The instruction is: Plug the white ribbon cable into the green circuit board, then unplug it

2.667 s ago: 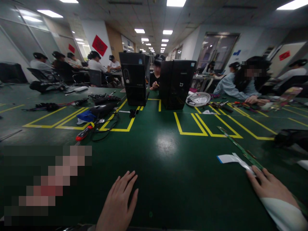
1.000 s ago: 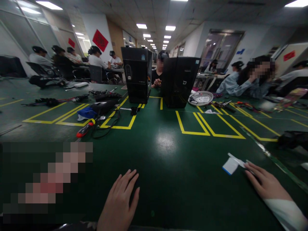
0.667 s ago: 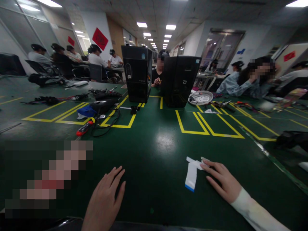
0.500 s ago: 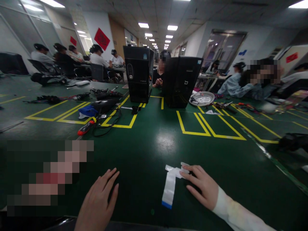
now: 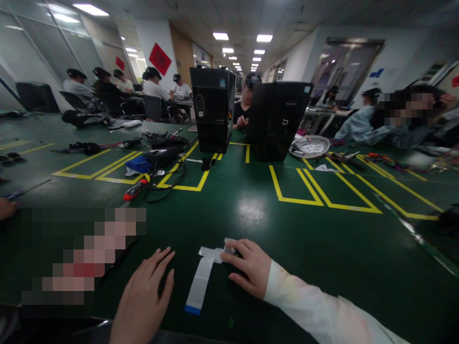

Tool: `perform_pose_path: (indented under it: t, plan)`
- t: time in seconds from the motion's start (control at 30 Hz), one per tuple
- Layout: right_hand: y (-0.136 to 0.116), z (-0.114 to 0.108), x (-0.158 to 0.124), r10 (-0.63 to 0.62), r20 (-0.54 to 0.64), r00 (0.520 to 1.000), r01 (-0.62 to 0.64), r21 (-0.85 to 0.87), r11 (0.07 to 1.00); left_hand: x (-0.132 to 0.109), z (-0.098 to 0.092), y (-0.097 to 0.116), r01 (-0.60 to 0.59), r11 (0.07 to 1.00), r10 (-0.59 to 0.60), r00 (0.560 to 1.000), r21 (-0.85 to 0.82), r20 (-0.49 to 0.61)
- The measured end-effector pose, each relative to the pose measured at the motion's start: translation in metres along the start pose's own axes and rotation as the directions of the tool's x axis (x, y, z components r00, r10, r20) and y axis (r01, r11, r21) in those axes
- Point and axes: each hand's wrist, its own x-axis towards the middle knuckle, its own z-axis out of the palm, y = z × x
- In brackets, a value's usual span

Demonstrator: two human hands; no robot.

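A flat white ribbon cable (image 5: 201,284) with a blue end lies folded on the green table. My right hand (image 5: 249,265) rests on its upper right end, index and middle fingertips pressing it down. The thumb stays apart, and the fingers are stretched rather than closed. To the left of the cable, my left hand (image 5: 143,291) is held with fingers extended, touching nothing that I can see. Part of the cable's far end is hidden under my right fingers.
Two black computer towers (image 5: 214,110) (image 5: 279,119) stand at the back. A red-handled screwdriver (image 5: 135,190), cables and a blue item (image 5: 138,166) lie left. A white basket (image 5: 310,145) sits right. Another person's hand (image 5: 6,209) shows at the left edge; a blurred patch covers the lower left.
My right hand has slid left across the table, and the ribbon cable has moved left with it, closer to my left hand. The view has shifted slightly.
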Motion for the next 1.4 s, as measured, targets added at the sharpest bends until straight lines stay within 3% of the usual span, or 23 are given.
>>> perform_pose_path:
  t: [0.13,0.33,0.43,0.5,0.57,0.63,0.7,0.77,0.83,0.9,1.0,1.13,1.2,1.27,1.4]
  plan:
    - [0.0,0.001,-0.005,0.011,-0.009,1.0,-0.011,-0.012,1.0,-0.001,0.0,0.001,0.005,1.0,-0.005,1.0,0.011,0.008]
    - [0.018,0.005,-0.007,-0.041,-0.21,0.977,-0.003,-0.203,0.979,-0.002,0.001,0.001,-0.004,1.0,0.004,1.0,-0.01,0.002]
    - [0.057,-0.005,-0.015,0.003,-0.36,0.933,-0.139,-0.353,0.925,-0.003,0.002,0.0,-0.008,1.0,0.008,1.0,-0.008,-0.003]
    - [0.094,-0.02,-0.03,0.133,-0.48,0.867,-0.349,-0.397,0.849,-0.004,0.003,-0.001,-0.009,1.0,0.009,1.0,-0.006,-0.006]
    - [0.133,-0.036,-0.054,0.337,-0.597,0.728,-0.619,-0.359,0.699,-0.004,0.004,-0.001,-0.016,1.0,0.016,1.0,-0.003,-0.013]
    - [0.169,-0.051,-0.089,0.542,-0.658,0.523,-0.836,-0.272,0.477,-0.004,0.004,0.0,-0.02,1.0,0.02,1.0,0.009,-0.013]
    - [0.196,-0.061,-0.13,0.713,-0.629,0.309,-0.95,-0.178,0.255,-0.003,0.004,0.003,-0.026,0.999,0.026,1.0,0.042,-0.001]
    - [0.216,-0.066,-0.173,0.785,-0.616,0.065,-0.998,-0.061,0.035,-0.002,0.004,0.006,-0.034,0.995,0.033,0.999,0.091,0.009]
    - [0.229,-0.067,-0.213,0.762,-0.642,-0.081,-0.994,0.001,-0.105,-0.001,0.005,0.009,-0.036,0.99,0.035,0.999,0.135,0.012]
    - [0.237,-0.069,-0.246,0.736,-0.656,-0.165,-0.981,0.035,-0.189,0.0,0.006,0.011,-0.03,0.987,0.027,0.999,0.158,0.02]
    - [0.246,-0.073,-0.277,0.782,-0.597,-0.177,-0.976,0.006,-0.216,-0.001,0.007,0.01,-0.024,0.988,0.017,0.999,0.154,0.043]
    - [0.253,-0.079,-0.288,0.897,-0.43,-0.101,-0.989,-0.053,-0.137,-0.001,0.008,0.007,0.002,0.992,-0.011,0.997,0.126,0.07]
    - [0.253,-0.08,-0.287,0.912,-0.401,-0.085,-0.993,-0.046,-0.112,-0.001,0.007,0.006,0.009,0.994,-0.017,0.997,0.11,0.074]
    - [0.251,-0.082,-0.283,0.911,-0.4,-0.102,-0.992,-0.026,-0.123,-0.001,0.007,0.007,0.008,0.995,-0.015,0.997,0.099,0.073]
    - [0.237,-0.087,-0.272,0.888,-0.416,-0.196,-0.98,0.045,-0.195,0.0,0.005,0.008,0.024,0.996,-0.03,0.997,0.081,0.074]
